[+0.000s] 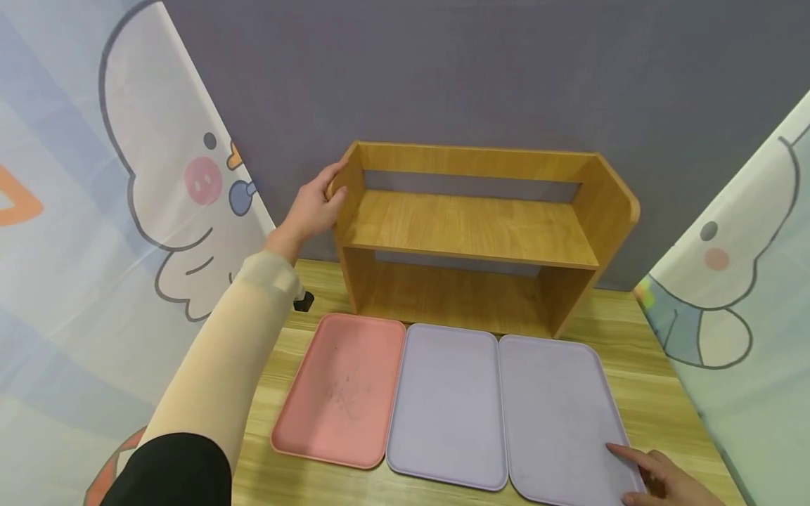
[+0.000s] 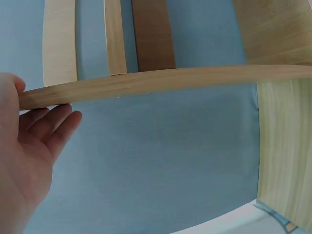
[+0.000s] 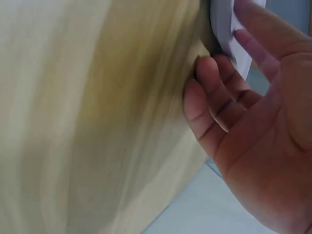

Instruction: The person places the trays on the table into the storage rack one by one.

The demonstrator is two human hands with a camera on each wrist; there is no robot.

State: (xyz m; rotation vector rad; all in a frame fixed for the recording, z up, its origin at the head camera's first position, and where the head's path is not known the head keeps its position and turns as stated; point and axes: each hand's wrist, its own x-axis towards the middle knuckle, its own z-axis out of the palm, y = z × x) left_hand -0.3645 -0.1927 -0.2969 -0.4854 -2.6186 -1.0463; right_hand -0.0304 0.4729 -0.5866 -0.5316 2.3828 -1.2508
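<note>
The left hand holds the left side of the wooden shelf, fingers bent around its edge. The shelf stands on the counter, behind 3 trays. The right hand touches the rightmost tray; whether its fingers pinch the rim, I can't tell from here.

Three trays; one shelf

3 trays in row on tbl, shelf bhd.
</note>
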